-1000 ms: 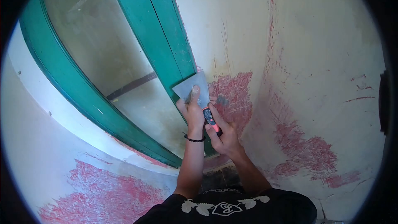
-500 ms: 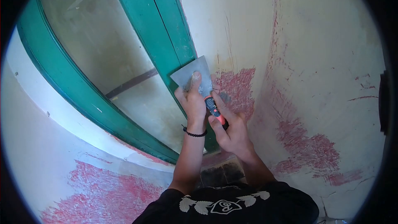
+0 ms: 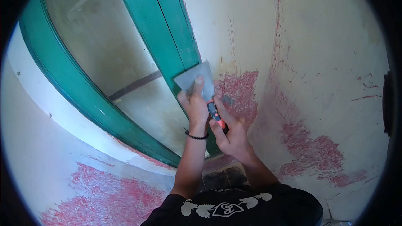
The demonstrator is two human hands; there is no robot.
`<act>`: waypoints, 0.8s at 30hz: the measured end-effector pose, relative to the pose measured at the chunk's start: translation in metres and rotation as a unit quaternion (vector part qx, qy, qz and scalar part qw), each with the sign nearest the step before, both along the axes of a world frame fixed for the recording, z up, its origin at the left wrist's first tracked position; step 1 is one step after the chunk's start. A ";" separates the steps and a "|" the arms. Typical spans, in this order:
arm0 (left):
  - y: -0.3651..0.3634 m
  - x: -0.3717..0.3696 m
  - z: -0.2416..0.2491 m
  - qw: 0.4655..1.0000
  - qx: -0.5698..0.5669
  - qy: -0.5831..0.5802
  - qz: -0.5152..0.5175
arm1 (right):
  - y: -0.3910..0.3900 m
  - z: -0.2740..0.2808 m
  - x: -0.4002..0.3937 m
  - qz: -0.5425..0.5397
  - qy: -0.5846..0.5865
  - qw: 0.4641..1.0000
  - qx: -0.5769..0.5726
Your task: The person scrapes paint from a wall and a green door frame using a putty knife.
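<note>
A wide putty knife point(image 3: 197, 76) with a grey metal blade and a black and orange handle is held in front of the green frame, its broad edge facing up and left. My left hand point(image 3: 197, 104), with a dark bracelet at the wrist, grips the blade, thumb flat on its face and fingers partly behind it. Closed round the handle is my right hand point(image 3: 232, 136), its index finger stretched along it toward the blade. Just right of the blade, the wall point(image 3: 243, 25) has a scraped patch of red point(image 3: 240, 90).
The green frame point(image 3: 150, 29) surrounds a cloudy pane point(image 3: 96, 37) at the left. More red patches mark the right wall point(image 3: 312, 146) and the lower left wall point(image 3: 109, 192). Dark floor tiles point(image 3: 215, 179) show below my hands. A dark object point(image 3: 388, 102) stands at the right edge.
The putty knife and both hands have shifted slightly down in the view, and the blade has turned a little. Both hands keep their hold.
</note>
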State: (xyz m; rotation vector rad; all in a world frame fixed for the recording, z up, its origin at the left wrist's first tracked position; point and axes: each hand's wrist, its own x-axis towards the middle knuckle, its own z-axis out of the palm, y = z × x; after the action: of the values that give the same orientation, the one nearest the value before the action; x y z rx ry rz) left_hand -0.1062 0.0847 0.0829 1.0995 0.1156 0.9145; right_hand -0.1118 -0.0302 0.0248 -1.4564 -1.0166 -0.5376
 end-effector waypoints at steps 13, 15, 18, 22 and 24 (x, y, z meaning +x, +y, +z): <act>0.004 0.013 0.009 1.000 -0.008 -0.021 -0.013 | -0.004 0.022 0.003 -0.015 0.035 0.999 -0.035; 0.000 0.016 0.032 0.999 0.004 -0.037 -0.023 | -0.006 0.038 0.008 -0.019 0.038 0.998 -0.043; -0.001 0.020 0.029 0.998 0.018 -0.052 -0.018 | -0.009 0.038 0.011 -0.007 0.052 0.997 -0.051; -0.007 0.015 -0.035 1.000 0.003 0.011 -0.023 | -0.019 -0.024 0.008 0.012 0.097 0.993 -0.067; -0.025 0.007 -0.081 0.998 -0.045 0.036 -0.026 | -0.030 -0.070 0.001 0.017 0.136 0.988 -0.077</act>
State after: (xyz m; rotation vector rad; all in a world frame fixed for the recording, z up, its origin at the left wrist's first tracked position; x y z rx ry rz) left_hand -0.0991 0.0598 0.0015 1.0478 0.1838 0.8159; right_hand -0.1108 -0.0597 -0.0454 -1.5967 -0.8788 -0.2295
